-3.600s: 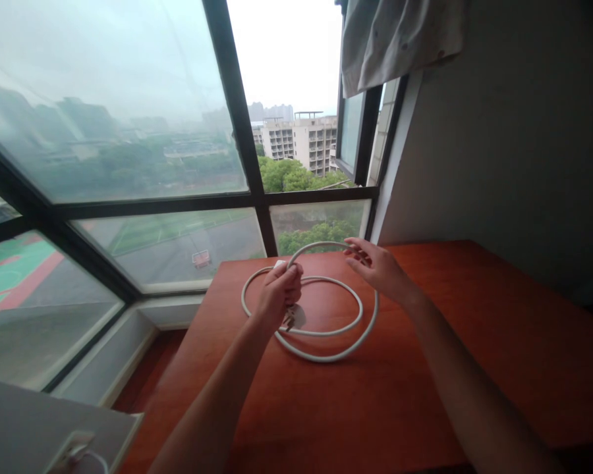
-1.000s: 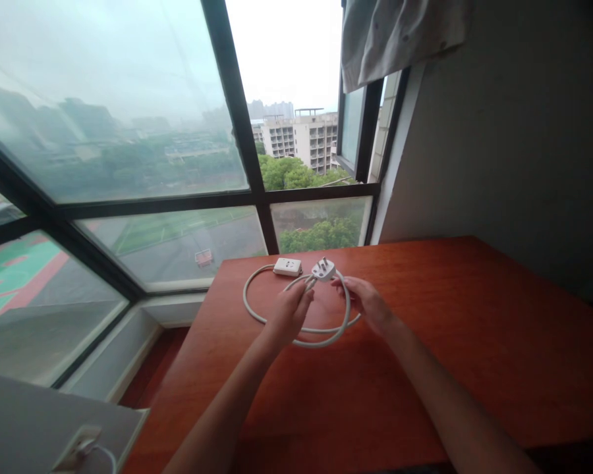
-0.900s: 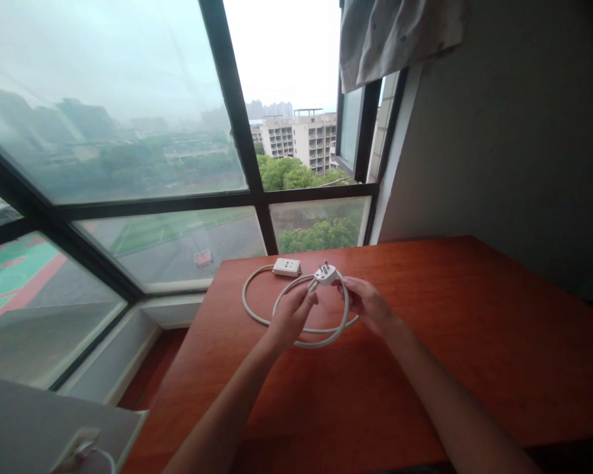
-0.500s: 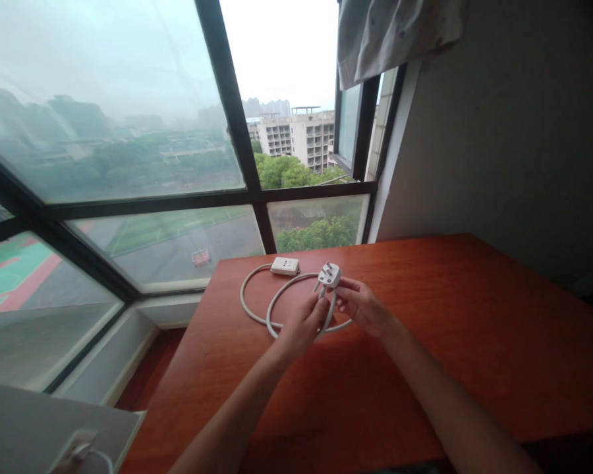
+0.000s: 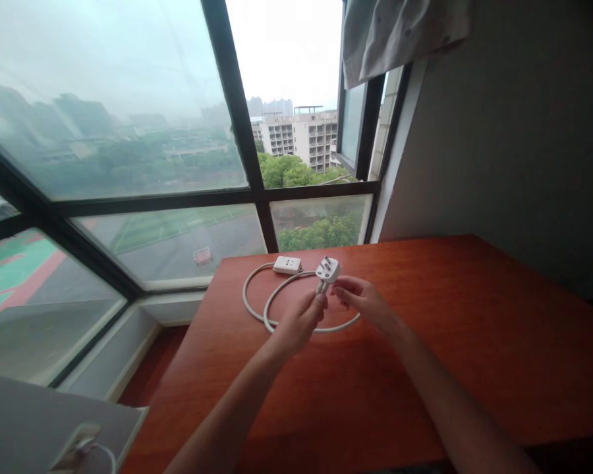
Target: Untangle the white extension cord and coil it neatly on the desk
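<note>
A white extension cord (image 5: 255, 309) lies coiled on the red-brown wooden table (image 5: 425, 368). Its small socket block (image 5: 287, 264) rests flat near the table's far edge by the window. The three-pin plug (image 5: 328, 269) is lifted just above the coil, prongs pointing up. My left hand (image 5: 299, 322) is closed, pinching the cord right below the plug. My right hand (image 5: 360, 301) is closed too, its fingertips on the cord beside the plug. The two hands almost touch.
Large dark-framed windows (image 5: 242, 145) run along the table's far and left sides. A grey wall (image 5: 514, 131) stands on the right, with cloth (image 5: 400, 33) hanging above. A white item with a thin cable (image 5: 79, 447) sits on a grey surface at bottom left.
The wide double loop has been drawn into a smaller coil. The plug went from my left hand up to the top of the coil, and both hands have closed in under it.
</note>
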Demonstrator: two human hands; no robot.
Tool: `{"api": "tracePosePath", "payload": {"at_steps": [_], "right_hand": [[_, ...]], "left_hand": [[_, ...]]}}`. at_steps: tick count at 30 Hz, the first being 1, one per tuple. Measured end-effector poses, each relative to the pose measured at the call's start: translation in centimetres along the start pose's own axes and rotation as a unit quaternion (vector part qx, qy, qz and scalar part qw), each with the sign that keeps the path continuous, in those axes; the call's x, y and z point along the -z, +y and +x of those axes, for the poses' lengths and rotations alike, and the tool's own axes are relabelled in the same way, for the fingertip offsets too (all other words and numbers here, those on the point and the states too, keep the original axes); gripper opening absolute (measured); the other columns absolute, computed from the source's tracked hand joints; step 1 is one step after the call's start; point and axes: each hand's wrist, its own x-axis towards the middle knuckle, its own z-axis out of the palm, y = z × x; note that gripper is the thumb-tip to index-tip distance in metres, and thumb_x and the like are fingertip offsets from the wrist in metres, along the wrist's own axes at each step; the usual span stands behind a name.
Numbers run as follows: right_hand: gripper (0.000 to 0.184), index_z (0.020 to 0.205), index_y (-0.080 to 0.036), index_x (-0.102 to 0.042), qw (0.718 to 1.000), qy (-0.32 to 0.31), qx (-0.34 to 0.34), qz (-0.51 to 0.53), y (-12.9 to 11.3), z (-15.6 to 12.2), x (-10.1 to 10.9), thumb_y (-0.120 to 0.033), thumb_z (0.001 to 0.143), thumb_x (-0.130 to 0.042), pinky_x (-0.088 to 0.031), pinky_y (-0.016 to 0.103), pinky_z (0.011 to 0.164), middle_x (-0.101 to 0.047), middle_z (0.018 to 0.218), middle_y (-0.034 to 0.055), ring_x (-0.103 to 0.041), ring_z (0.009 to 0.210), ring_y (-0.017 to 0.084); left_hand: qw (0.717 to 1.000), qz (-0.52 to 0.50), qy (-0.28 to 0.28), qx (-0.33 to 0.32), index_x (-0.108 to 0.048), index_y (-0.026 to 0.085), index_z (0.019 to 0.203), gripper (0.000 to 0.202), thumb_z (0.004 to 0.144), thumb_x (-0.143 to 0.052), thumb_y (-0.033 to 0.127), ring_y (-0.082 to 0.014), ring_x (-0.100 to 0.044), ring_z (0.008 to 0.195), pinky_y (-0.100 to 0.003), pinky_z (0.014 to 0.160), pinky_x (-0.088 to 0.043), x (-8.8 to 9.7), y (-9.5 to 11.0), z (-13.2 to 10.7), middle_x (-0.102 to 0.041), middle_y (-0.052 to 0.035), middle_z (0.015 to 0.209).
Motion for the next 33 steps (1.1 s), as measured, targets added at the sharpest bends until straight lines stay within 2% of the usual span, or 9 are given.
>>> {"api": "tracePosePath", "payload": {"at_steps": [4, 7, 11, 15, 18, 21, 25, 28, 33], "right_hand": [[0.028, 0.095, -0.019, -0.069, 0.989, 0.124, -0.003, -0.081, 1.6, 0.8, 2.6, -0.039, 0.076, -0.063, -0.043, 0.027, 0.06, -0.067, 0.084, 0.0047, -0.056, 0.067, 0.015], [0.024, 0.093, -0.018, -0.068, 0.947, 0.204, 0.008, -0.25, 3.3, 1.3, 4.4, -0.033, 0.077, -0.059, -0.045, 0.032, 0.074, -0.067, 0.093, 0.0073, -0.059, 0.079, 0.019], [0.029, 0.103, -0.017, -0.065, 0.878, 0.156, -0.05, -0.449, 4.9, 1.4, 4.5, -0.032, 0.08, -0.056, -0.043, 0.031, 0.076, -0.065, 0.096, 0.0104, -0.059, 0.083, 0.021], [0.034, 0.107, -0.015, -0.063, 0.825, 0.143, -0.093, -0.539, 5.3, 1.1, 3.4, -0.033, 0.079, -0.058, -0.04, 0.03, 0.073, -0.062, 0.101, 0.0147, -0.059, 0.087, 0.023], [0.024, 0.094, -0.016, -0.067, 0.846, 0.147, -0.107, -0.501, 5.2, 1.1, 3.3, -0.025, 0.074, -0.058, -0.038, 0.027, 0.067, -0.064, 0.089, 0.0105, -0.057, 0.079, 0.02], [0.019, 0.081, -0.016, -0.067, 0.928, 0.123, -0.138, -0.323, 4.6, 1.3, 3.7, -0.025, 0.071, -0.054, -0.034, 0.024, 0.056, -0.059, 0.067, 0.0023, -0.051, 0.06, 0.014], [0.027, 0.084, -0.014, -0.067, 0.972, 0.102, -0.184, -0.103, 3.5, 1.2, 4.2, -0.025, 0.064, -0.052, -0.027, 0.021, 0.046, -0.051, 0.057, -0.003, -0.039, 0.048, 0.009], [0.028, 0.085, -0.014, -0.067, 0.971, 0.114, -0.18, -0.107, 3.2, 1.0, 4.6, -0.025, 0.062, -0.054, -0.029, 0.02, 0.046, -0.055, 0.059, -0.0024, -0.041, 0.049, 0.008], [0.019, 0.073, -0.015, -0.069, 0.943, 0.092, -0.138, -0.287, 4.3, 0.9, 5.8, -0.029, 0.066, -0.06, -0.038, 0.022, 0.054, -0.067, 0.069, 0.0045, -0.056, 0.064, 0.015]], "left_hand": [[0.996, -0.093, -0.005, 0.0, -0.047, 0.016, 0.07, 0.031, 0.084, -0.06, 0.041, -0.0036, -0.021, 0.044, -0.015, 0.04, -0.013, 1.2, 2.3, -0.2, -0.028, 0.0069, 0.055], [0.985, -0.167, 0.031, -0.019, -0.05, 0.015, 0.073, 0.025, 0.083, -0.062, 0.035, -0.0026, -0.02, 0.042, -0.013, 0.038, -0.013, 2.4, 3.8, -0.3, -0.027, 0.007, 0.056], [0.974, -0.221, 0.045, -0.036, -0.052, 0.014, 0.075, 0.02, 0.083, -0.061, 0.029, -0.0018, -0.02, 0.041, -0.012, 0.037, -0.016, 3.8, 4.9, -0.5, -0.027, 0.0071, 0.056], [0.971, -0.233, 0.035, -0.042, -0.051, 0.014, 0.076, 0.018, 0.084, -0.059, 0.027, -0.0015, -0.021, 0.04, -0.012, 0.037, -0.018, 4.6, 5.4, -0.7, -0.027, 0.0072, 0.056], [0.972, -0.231, 0.029, -0.041, -0.05, 0.014, 0.077, 0.018, 0.085, -0.059, 0.028, -0.0011, -0.021, 0.04, -0.012, 0.038, -0.017, 4.8, 5.4, -0.7, -0.026, 0.0075, 0.056], [0.979, -0.197, 0.028, -0.033, -0.049, 0.014, 0.077, 0.022, 0.084, -0.06, 0.032, -0.0012, -0.02, 0.041, -0.012, 0.038, -0.016, 4.7, 5.2, -0.6, -0.026, 0.0079, 0.057], [0.997, -0.067, 0.01, -0.033, -0.046, 0.016, 0.077, 0.03, 0.086, -0.054, 0.043, -0.0033, -0.021, 0.043, -0.014, 0.04, -0.016, 4.0, 4.4, -0.5, -0.027, 0.0076, 0.056], [0.984, 0.157, -0.007, -0.084, -0.044, 0.018, 0.074, 0.03, 0.091, -0.044, 0.042, -0.0069, -0.033, 0.048, -0.017, 0.045, -0.025, 2.5, 3.0, -0.5, -0.037, 0.0038, 0.06], [0.824, 0.549, -0.042, -0.137, -0.048, 0.018, 0.087, 0.018, 0.094, -0.035, 0.027, -0.0172, -0.053, 0.066, -0.026, 0.059, -0.037, -1.1, -0.6, -0.6, -0.058, -0.0055, 0.075]]}}
